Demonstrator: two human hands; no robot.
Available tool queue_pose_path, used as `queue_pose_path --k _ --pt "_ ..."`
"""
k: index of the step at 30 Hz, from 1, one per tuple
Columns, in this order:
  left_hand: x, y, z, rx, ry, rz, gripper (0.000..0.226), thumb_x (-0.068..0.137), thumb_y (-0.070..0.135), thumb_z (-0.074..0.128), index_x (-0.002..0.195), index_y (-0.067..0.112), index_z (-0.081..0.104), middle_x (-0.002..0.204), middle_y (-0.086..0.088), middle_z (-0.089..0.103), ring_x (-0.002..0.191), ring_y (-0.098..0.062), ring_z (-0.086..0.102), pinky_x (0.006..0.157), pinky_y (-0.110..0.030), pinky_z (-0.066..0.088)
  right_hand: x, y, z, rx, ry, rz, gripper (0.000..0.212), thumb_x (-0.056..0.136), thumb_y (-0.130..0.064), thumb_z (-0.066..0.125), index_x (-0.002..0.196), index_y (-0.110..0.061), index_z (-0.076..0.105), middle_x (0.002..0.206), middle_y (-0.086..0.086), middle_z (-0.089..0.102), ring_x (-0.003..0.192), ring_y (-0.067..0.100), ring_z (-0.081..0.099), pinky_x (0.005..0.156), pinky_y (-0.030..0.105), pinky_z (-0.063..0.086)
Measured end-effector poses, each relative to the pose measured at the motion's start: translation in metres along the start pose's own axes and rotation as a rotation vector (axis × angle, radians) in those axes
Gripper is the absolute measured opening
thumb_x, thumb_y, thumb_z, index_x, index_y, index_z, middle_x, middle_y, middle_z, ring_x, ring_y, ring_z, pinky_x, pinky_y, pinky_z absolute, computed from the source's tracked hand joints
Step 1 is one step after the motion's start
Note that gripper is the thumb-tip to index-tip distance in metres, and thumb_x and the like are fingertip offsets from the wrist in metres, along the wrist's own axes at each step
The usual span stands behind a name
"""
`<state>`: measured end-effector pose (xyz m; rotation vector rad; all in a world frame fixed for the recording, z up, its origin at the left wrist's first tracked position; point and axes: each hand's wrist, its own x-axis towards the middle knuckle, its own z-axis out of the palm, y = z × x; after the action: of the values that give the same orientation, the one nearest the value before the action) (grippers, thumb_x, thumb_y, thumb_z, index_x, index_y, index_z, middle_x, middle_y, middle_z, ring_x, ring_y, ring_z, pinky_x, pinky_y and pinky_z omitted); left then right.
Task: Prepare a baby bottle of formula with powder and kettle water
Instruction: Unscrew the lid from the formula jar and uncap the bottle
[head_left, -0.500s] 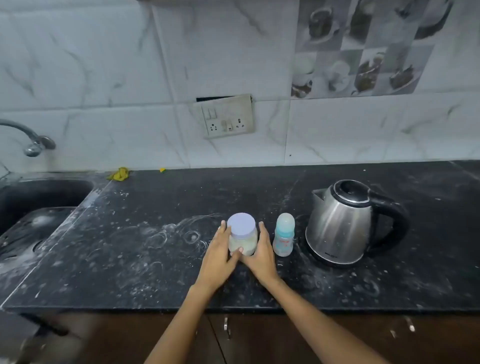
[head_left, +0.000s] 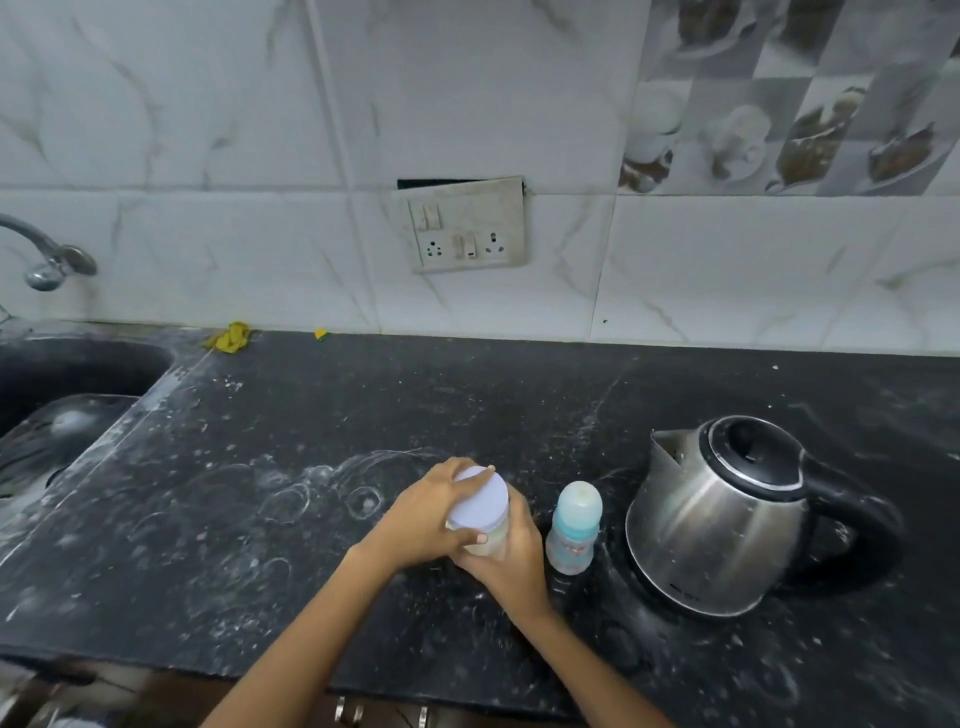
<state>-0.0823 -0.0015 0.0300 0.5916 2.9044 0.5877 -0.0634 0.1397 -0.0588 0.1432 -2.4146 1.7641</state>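
Observation:
A small clear jar of pale powder with a lilac lid (head_left: 480, 505) is held near the front of the black counter (head_left: 311, 441). My left hand (head_left: 426, 514) curls over the lid from the left, fingers across its far edge and thumb on the near rim. My right hand (head_left: 511, 558) wraps the jar's body from below and the right. A capped baby bottle (head_left: 574, 530) with a pale blue cap stands upright just right of the jar. Further right sits a steel kettle (head_left: 722, 519) with a black lid and handle, spout towards the bottle.
A dark sink (head_left: 67, 384) with a tap (head_left: 47, 254) lies at the left end. Yellow scraps (head_left: 231, 336) sit by the back wall. A socket plate (head_left: 467, 226) hangs on the tiled wall. White powder marks smear the counter.
The jar has tilted and come up off the counter towards me. My left hand moved from the jar's side onto the lid; my right hand now wraps the body.

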Motion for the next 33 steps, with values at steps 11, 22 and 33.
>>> queue_pose_path --k 11,22,33 --pt "-0.004 0.005 -0.001 0.261 0.065 0.014 0.081 0.08 0.069 0.029 0.148 0.026 0.023 0.129 -0.006 0.041 0.113 -0.023 0.045 0.086 -0.034 0.045 0.006 -0.001 -0.006 0.05 -0.057 0.022 0.09 0.058 -0.042 0.089 0.135 -0.022 0.047 0.129 -0.009 0.062 0.119 0.007 0.059 0.097 0.034 0.051" --pt "0.016 0.003 -0.009 0.51 -0.096 0.28 0.075 0.084 0.067 0.017 0.145 0.023 0.025 0.113 -0.013 0.041 0.088 -0.02 0.03 0.064 -0.032 0.041 0.005 0.003 -0.012 -0.025 -0.069 0.073 0.083 0.054 -0.04 0.091 0.124 -0.02 0.051 0.112 -0.009 0.067 0.105 0.008 0.064 0.087 0.039 0.055" --pt "0.011 0.031 -0.029 0.451 -0.105 -0.279 0.082 0.077 0.079 0.04 0.116 0.008 0.049 0.095 -0.007 0.063 0.081 -0.023 0.058 0.059 -0.03 0.043 -0.005 -0.01 0.0 -0.053 0.034 0.096 0.093 0.047 -0.052 0.089 0.125 -0.022 0.049 0.119 -0.011 0.06 0.108 0.002 0.059 0.088 0.025 0.051"
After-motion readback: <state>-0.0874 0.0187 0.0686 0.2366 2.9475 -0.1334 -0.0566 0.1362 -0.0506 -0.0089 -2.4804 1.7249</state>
